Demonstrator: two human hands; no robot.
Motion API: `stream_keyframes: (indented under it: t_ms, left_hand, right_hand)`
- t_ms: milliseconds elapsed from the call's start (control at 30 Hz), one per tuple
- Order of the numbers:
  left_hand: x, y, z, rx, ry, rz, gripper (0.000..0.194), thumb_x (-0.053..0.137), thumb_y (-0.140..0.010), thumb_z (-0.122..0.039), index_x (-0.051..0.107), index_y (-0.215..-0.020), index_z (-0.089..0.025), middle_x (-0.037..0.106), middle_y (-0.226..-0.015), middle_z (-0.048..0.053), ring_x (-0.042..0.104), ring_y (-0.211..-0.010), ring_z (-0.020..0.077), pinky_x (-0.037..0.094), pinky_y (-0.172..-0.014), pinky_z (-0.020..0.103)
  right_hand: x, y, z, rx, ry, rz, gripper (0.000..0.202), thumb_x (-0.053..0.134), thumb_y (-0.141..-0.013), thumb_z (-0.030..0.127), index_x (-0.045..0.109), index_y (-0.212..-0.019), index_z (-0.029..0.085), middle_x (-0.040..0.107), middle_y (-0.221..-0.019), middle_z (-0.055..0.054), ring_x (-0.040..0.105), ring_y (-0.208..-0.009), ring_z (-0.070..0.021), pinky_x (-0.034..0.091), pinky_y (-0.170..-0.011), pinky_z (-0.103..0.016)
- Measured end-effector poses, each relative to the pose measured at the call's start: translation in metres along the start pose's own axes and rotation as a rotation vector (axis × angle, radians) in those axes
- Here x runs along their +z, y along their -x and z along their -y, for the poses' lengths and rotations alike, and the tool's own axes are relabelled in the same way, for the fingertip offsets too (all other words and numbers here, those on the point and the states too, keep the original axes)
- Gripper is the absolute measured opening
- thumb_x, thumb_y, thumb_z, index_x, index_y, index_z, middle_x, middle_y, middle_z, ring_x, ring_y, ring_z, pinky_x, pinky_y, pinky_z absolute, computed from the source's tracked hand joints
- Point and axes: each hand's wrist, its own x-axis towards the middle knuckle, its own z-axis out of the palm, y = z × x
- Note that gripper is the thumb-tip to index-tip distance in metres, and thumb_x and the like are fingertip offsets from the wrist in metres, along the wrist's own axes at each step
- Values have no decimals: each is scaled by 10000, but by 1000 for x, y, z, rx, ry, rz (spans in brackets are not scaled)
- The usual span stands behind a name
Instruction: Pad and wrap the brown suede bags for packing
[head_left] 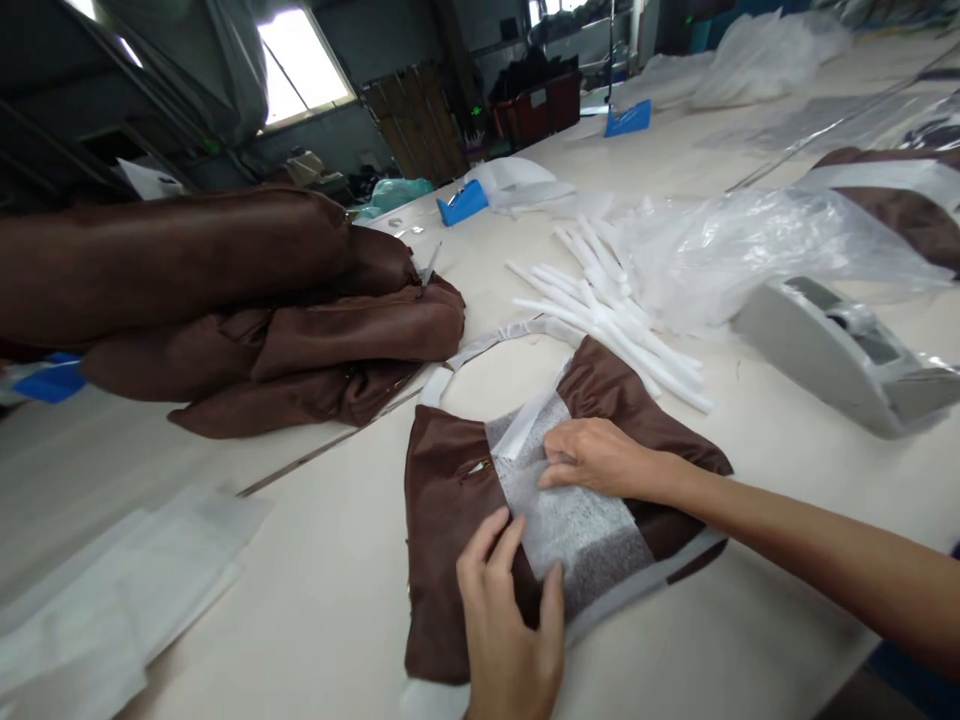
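Note:
A brown bag (448, 520) lies flat on the table in front of me, its handle (517, 330) wrapped in white material. Across the bag's middle runs a thin, see-through white wrapping sheet (600, 525), with a folded strip near its top. My right hand (592, 457) is closed on this sheet, thumb and fingers curled together at its surface. Low on the bag, my left hand (514, 610) rests with its fingers apart, the fingertips near the sheet's left edge. A small zip opening shows on the bag's left part.
More brown bags (300, 300) are piled at the left. White foam sticks (600, 300) lie beyond the bag, beside clear plastic (720, 250). A grey tape dispenser (832, 350) stands at the right. White sheets (127, 590) lie at the lower left, and blue holders (463, 203) stand farther back.

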Motion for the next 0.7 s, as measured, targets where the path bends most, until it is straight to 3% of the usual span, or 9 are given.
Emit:
stream_keyframes:
  t_ms: [67, 167, 233, 333, 500, 600, 700]
  left_hand:
    - [2, -5, -7, 123, -112, 10, 477, 573, -893, -108, 492, -1361, -155, 513, -1377, 159, 430, -1342, 278, 328, -1136, 462]
    - [16, -11, -11, 290, -204, 198, 536, 485, -935, -111, 385, -1462, -116, 458, -1483, 154, 264, -1459, 310, 179, -1195, 518]
    - [29, -12, -10, 305, -253, 308, 614, 485, -969, -277, 286, -1506, -56, 376, -1538, 196, 205, -1479, 347, 220, -1175, 546]
    - [42, -12, -6, 267, -299, 374, 807, 498, -936, -522, 217, -1536, -62, 274, -1572, 249, 201, -1468, 416, 290, -1113, 630]
    - [43, -13, -8, 210, -312, 420, 785, 505, -926, -537, 219, -1554, -164, 179, -1600, 253, 220, -1451, 458, 306, -1070, 696]
    - [42, -15, -8, 228, -351, 397, 763, 498, -936, -500, 198, -1561, -180, 210, -1589, 261, 274, -1433, 454, 346, -1050, 681]
    - [46, -16, -5, 263, -370, 339, 775, 494, -934, -494, 162, -1569, -198, 240, -1580, 260, 290, -1427, 453, 351, -1045, 676]
  right_hand:
    - [1, 0, -1, -4, -6, 8, 296, 719, -827, 330, 514, -666, 188, 570, -686, 19, 464, -634, -121, 287, -608, -238]
    - [4, 2, -5, -23, -42, -31, 224, 683, -823, 216, 513, -679, 188, 551, -678, 27, 455, -632, -117, 295, -608, -239]
    - [7, 3, -7, -35, -105, -95, 173, 640, -813, 131, 520, -703, 188, 545, -704, 31, 463, -646, -113, 321, -623, -236]
    - [12, 2, -12, -50, -219, -277, 118, 589, -818, 92, 550, -763, 189, 527, -796, 15, 487, -710, -120, 386, -685, -244]
    - [4, 3, -5, 186, -664, -656, 109, 611, -800, 151, 590, -903, 182, 549, -828, 9, 520, -691, -119, 454, -677, -263]
    - [-8, 39, 5, 221, -886, -680, 158, 609, -861, 275, 593, -990, 186, 562, -735, 36, 518, -589, -106, 449, -578, -245]
    - [-23, 103, 4, 181, -762, -658, 176, 596, -900, 336, 639, -997, 195, 602, -766, 11, 561, -653, -122, 469, -608, -252]
